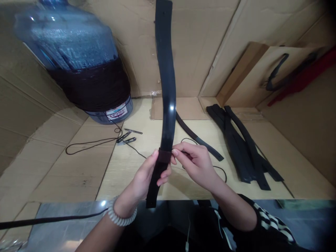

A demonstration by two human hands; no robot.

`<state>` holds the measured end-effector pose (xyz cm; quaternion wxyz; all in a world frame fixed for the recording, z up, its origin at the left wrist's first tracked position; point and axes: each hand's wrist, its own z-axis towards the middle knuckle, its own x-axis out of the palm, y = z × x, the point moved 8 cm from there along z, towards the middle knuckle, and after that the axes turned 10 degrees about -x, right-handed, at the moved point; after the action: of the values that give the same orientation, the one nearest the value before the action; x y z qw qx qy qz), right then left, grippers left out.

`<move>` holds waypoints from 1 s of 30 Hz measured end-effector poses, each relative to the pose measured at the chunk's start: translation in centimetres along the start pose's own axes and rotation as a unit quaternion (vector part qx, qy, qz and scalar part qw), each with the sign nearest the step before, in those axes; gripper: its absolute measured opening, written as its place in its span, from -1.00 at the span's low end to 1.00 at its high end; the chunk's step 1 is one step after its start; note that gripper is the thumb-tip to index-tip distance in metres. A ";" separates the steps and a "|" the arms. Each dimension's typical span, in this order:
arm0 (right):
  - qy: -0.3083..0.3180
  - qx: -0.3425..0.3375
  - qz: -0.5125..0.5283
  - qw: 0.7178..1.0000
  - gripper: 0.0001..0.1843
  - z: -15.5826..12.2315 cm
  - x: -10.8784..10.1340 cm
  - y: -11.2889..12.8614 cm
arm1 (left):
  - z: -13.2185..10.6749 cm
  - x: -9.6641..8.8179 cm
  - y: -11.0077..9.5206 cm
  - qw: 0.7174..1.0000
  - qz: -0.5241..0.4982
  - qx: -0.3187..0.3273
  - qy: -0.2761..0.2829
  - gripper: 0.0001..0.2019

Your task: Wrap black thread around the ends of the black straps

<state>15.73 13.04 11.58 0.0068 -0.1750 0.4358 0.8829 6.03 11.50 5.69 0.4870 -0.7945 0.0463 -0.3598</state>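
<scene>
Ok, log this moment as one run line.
left hand: holds black strap | right hand: fingers on brown wrap | nearby: dark cord, thread snips, stacked black straps

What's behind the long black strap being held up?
Behind the long black strap stands a cardboard wall. A shorter black strap lies beyond it, its upper end passing out of sight. The strap covers whatever lies directly behind it.
</scene>
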 end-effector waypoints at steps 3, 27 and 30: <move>0.015 -0.006 -0.011 1.000 -0.78 -0.1 0.1 0.2 | -0.1 -0.3 0.0 0.999 0.037 0.012 -0.014 -0.49; -0.035 -0.107 -0.113 0.987 -0.62 -0.2 -1.1 2.7 | -4.1 0.8 -5.0 0.732 0.441 0.364 -0.371 -0.74; -0.047 -0.121 -0.109 0.986 -0.63 -0.5 -1.4 2.9 | -3.3 0.1 -5.3 0.811 0.388 0.302 -0.319 -0.72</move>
<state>16.66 11.08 13.97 0.1021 -0.1797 0.3034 0.9302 2.64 11.79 10.89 0.7886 -0.5939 0.0818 0.1367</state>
